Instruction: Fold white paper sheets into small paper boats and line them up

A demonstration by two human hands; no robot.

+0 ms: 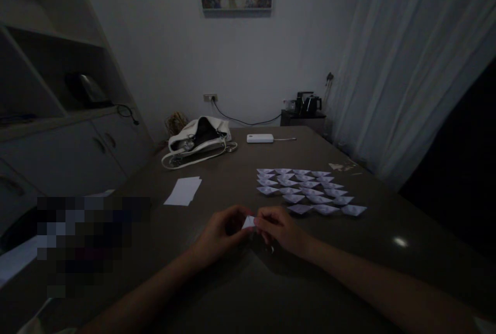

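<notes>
Between my two hands is a small folded piece of white paper (248, 222), held just above the dark table. My left hand (222, 233) pinches its left side between thumb and fingers. On the other side, my right hand (281, 229) has its thumb and index finger closed on the right edge. The fingers hide part of the folds. Just beyond my right hand, several folded paper boats (310, 192) stand in rows. A small stack of flat white paper sheets (183, 191) lies farther left, beyond my left hand.
A white handbag (199, 140) sits at the table's far left, and a white power bank (260, 138) with a short cable lies at the far middle. Scraps (341, 166) lie near the right edge of the table (248, 292). A blurred patch covers the left side.
</notes>
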